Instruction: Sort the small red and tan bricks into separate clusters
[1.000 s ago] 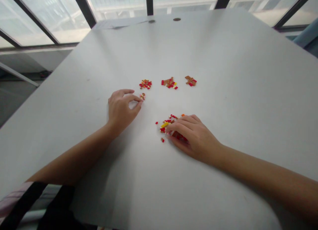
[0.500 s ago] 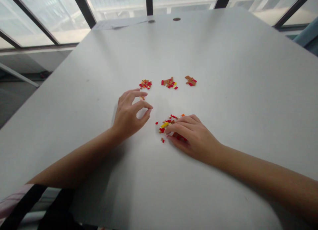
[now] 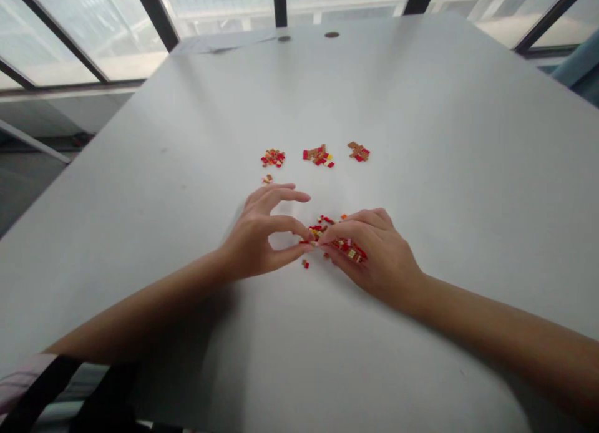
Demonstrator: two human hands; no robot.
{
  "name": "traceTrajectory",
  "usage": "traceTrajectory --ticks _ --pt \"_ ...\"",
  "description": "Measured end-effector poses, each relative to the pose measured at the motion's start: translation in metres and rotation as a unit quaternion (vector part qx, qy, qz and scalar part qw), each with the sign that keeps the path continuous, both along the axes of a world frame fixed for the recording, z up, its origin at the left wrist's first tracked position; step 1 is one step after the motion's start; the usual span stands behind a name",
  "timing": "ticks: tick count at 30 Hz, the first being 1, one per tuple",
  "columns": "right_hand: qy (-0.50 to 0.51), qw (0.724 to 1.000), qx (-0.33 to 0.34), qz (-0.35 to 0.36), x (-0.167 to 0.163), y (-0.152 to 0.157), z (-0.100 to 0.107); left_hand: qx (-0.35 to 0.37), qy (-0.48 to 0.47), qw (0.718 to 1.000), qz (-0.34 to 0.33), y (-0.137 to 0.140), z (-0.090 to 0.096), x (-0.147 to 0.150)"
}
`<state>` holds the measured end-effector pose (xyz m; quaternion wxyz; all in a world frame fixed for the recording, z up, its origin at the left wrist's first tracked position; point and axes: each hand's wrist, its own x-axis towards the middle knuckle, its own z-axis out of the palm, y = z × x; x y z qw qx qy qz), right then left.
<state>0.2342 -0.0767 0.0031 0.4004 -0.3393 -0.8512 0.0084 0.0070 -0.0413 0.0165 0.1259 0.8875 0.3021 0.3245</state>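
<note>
Fingertips of my left hand (image 3: 262,236) and my right hand (image 3: 386,255) meet over a loose pile of tiny building bricks (image 3: 350,249) in red, yellow, brown and white. Both hands pinch with thumb and index finger at the same spot. A tiny pale building brick (image 3: 315,244) seems to be between the fingertips, mostly covered by them. The other left fingers stay spread above the table. My right hand hides part of the pile. One small red-and-brown piece (image 3: 306,264) lies apart, just below the fingertips.
Farther back on the white table (image 3: 421,108) lie three groups of bricks: a left heap of small ones (image 3: 272,158), a middle heap (image 3: 318,156) and a right heap of brown and red ones (image 3: 359,151). A few pale pieces (image 3: 267,179) lie below the left heap.
My left hand has moved right and toward me, from near the left heap to the front pile, where its fingertips now meet those of my right hand. The right hand has shifted slightly.
</note>
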Motion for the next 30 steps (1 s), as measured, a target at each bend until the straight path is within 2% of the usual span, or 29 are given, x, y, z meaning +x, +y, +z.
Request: traceTrajectory --ticks 3,13,15,17,19,21,25,30 --pt "-0.005 1.0 0.011 0.006 -0.001 0.001 -0.001 -0.007 -0.015 1.0 -0.01 -0.002 0.001 0.003" --pt "-0.001 1.0 0.028 0.012 -0.002 0.0 0.0 -0.015 -0.013 1.0 0.017 -0.002 0.002 0.003" --pt "-0.001 1.0 0.028 0.007 0.0 0.0 0.001 0.001 -0.008 0.998 0.063 0.003 0.001 0.0" --pt "-0.009 1.0 0.018 0.012 0.003 -0.002 0.002 0.024 -0.005 0.989 0.143 0.011 -0.001 -0.005" --pt "-0.024 0.999 0.007 0.035 0.006 -0.004 0.003 0.044 0.002 0.969 0.243 0.018 -0.004 -0.01" --pt "-0.039 0.997 0.002 0.068 0.008 -0.007 0.004 0.053 0.017 0.951 0.303 0.024 -0.006 -0.014" --pt "-0.068 0.993 0.012 0.097 0.011 -0.011 0.006 0.053 0.049 0.938 0.338 0.03 -0.009 -0.019" --pt "-0.087 0.994 0.017 0.061 0.013 -0.012 0.008 0.049 0.064 0.939 0.334 0.031 -0.01 -0.019"
